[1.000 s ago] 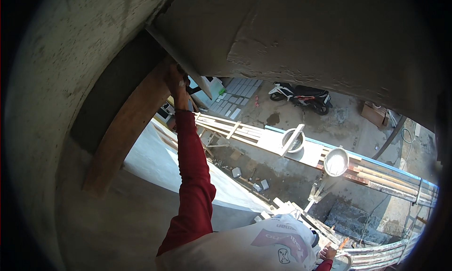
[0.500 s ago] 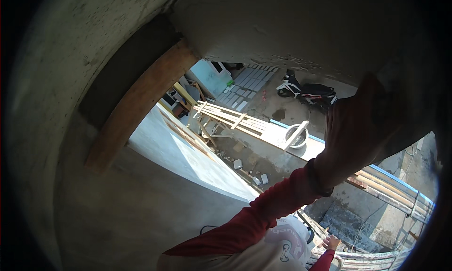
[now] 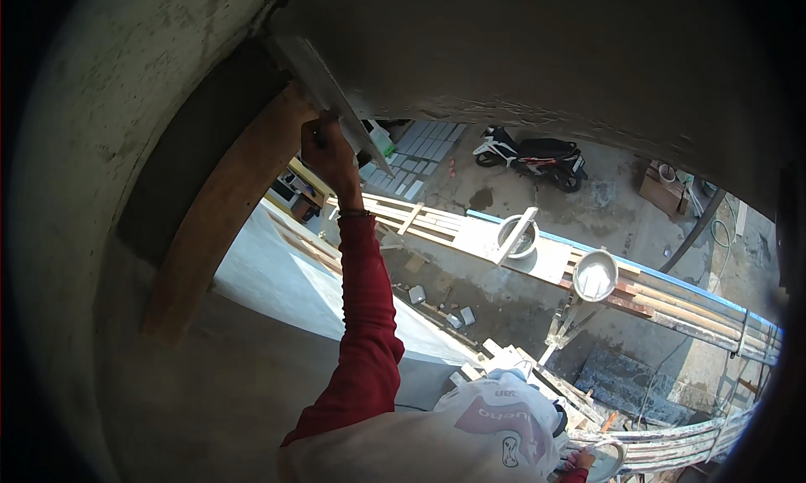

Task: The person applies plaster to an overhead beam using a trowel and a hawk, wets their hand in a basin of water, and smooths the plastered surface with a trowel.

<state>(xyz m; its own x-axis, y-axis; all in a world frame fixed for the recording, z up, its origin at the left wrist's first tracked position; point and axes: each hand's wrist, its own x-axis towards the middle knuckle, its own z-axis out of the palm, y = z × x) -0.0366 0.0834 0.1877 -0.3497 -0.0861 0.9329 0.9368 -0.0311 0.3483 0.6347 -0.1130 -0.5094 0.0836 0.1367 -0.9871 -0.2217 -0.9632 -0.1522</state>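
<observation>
Two hands, both yours, in view. Left hand [image 3: 332,151]: fingers closed about a long grey float [image 3: 323,84], which slants at the far left, against or just beside the overhead surface [image 3: 520,55]; contact cannot be told from this angle. Right hand [image 3: 579,460]: near right, by the rim of a pale round container [image 3: 623,454]; too small to tell how far open it is or whether it grips anything. Done, by the look of it: one dark coat over your overhead surface, one dark band [image 3: 197,139] between the pale left wall [image 3: 84,164] and a curved wooden strip [image 3: 227,189], the strip in place and mostly bare. Remaining, as judged: the coat's ragged, ridged edge [image 3: 537,113], which seems unsmoothed; the far-left corner at your float, which appears part-worked. Overall: coating largely spread, finishing probably incomplete.
</observation>
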